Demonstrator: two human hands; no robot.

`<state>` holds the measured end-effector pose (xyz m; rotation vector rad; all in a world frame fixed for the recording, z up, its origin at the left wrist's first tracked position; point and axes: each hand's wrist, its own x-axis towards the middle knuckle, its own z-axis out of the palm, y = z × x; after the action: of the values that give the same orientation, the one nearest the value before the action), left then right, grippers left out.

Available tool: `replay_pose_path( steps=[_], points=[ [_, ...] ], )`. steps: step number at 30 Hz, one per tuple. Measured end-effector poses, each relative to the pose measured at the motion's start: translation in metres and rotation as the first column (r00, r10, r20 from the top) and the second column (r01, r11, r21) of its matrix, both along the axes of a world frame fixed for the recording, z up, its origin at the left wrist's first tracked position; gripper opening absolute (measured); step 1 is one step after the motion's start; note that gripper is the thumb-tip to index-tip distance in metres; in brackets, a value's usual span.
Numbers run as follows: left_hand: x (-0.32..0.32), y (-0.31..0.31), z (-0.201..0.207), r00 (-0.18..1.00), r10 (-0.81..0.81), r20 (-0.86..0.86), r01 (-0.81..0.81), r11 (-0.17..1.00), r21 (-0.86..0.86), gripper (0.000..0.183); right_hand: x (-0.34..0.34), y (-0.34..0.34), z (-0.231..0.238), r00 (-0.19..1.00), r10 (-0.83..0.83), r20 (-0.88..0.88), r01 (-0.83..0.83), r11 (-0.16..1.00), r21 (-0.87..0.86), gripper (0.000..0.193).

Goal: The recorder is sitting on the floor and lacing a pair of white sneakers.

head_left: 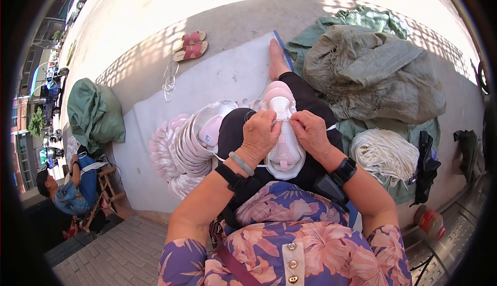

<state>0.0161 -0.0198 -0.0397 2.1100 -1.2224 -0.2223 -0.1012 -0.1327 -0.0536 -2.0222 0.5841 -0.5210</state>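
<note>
A pink-and-white shoe upper lies lengthwise across my lap, its rounded toe pointing away from me. Over its left side my left hand is closed, finger and thumb pinching a thin white shoelace near the eyelets. My right hand is closed in a pinch at the opposite side, also on the lace; most of the lace is hidden by my fingers. Loose white ends show beside both wrists. Left of my knee, a curved row of nested pink-and-white shoe uppers rests on the pale mat.
A bundle of white shoelaces lies to my right, beside a black plastic bag. Large woven sacks are heaped beyond it. Red sandals and a loose lace lie ahead. At far left are a green sack and a seated person.
</note>
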Motion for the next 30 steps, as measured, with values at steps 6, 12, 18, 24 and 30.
replay_pose_path(
  steps=[6, 12, 18, 24, 30],
  points=[
    [-0.001, 0.000, 0.002, 1.000, -0.006, -0.004, 0.006, 1.000, 0.008, 0.015, 0.002, 0.000, 0.000, 1.000, 0.001, 0.022, -0.001, 1.000, -0.012, 0.004],
    [-0.003, 0.003, 0.004, 0.999, -0.012, -0.048, 0.012, 1.000, 0.012, 0.016, 0.002, -0.001, -0.004, 0.999, 0.014, 0.039, -0.019, 0.991, 0.133, 0.003],
    [-0.007, 0.014, 0.006, 0.993, -0.067, -0.100, 0.065, 0.998, -0.022, 0.015, -0.005, 0.003, -0.001, 0.993, 0.076, 0.091, -0.092, 0.977, 0.190, 0.004],
    [-0.009, 0.021, 0.003, 0.993, -0.095, -0.070, 0.091, 0.994, -0.063, 0.017, 0.004, 0.009, 0.001, 0.971, 0.196, 0.137, -0.201, 0.979, 0.029, 0.004],
    [-0.009, 0.016, 0.009, 0.961, 0.027, -0.275, -0.033, 0.999, -0.016, 0.017, -0.002, 0.005, 0.005, 0.997, 0.073, -0.008, -0.072, 0.994, 0.083, 0.017]
  ],
)
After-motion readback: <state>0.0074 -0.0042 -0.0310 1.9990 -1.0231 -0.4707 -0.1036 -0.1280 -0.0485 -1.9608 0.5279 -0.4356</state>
